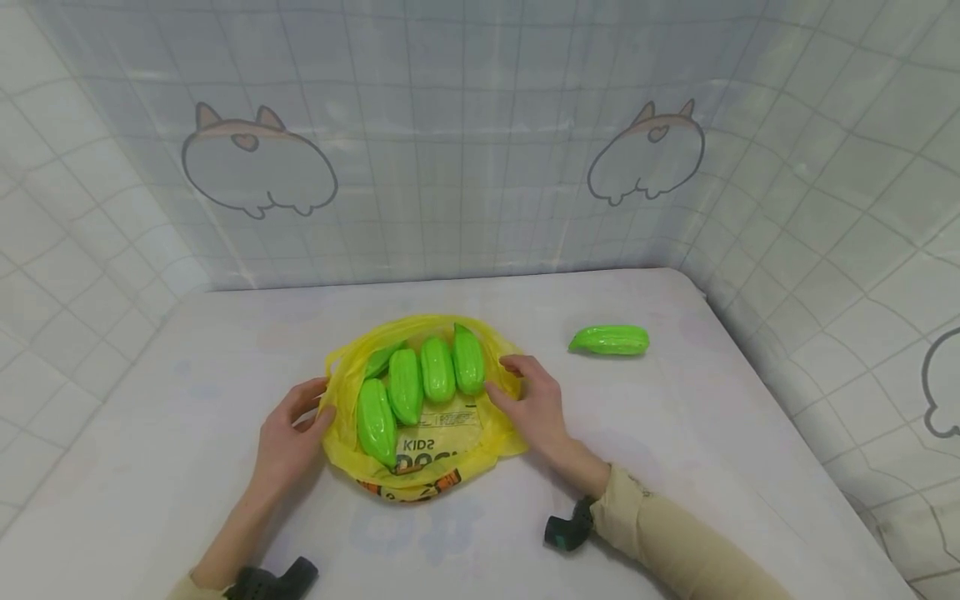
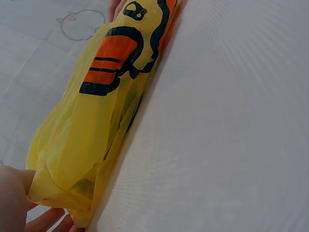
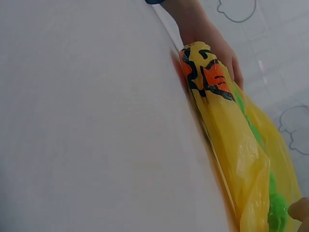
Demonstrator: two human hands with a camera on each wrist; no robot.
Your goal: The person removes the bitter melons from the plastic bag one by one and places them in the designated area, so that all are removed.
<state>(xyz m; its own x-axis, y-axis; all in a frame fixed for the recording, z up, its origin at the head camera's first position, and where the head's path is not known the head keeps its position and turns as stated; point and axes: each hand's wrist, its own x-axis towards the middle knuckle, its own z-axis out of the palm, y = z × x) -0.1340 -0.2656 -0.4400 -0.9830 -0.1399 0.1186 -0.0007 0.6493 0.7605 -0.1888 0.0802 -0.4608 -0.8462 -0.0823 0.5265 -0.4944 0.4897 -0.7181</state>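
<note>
A yellow plastic bag (image 1: 450, 454) with orange and black print lies on the table, its mouth spread wide. Inside it are several glossy, bright green, long objects (image 1: 406, 387), each tapering to a point; they look like toy vegetables. My left hand (image 1: 291, 437) holds the bag's left edge, thumb on the near side and fingers behind, as the left wrist view also shows. At the opposite edge, my right hand (image 1: 534, 406) grips the rim, its thumb at the bag's mouth. Another green object (image 1: 609, 340) lies outside, right of the bag.
The white table (image 1: 720, 467) ends at a pale tiled-pattern curtain (image 1: 465, 167) at the back, with similar panels along both sides. Dark wrist straps with camera mounts (image 1: 570, 527) sit on both wrists.
</note>
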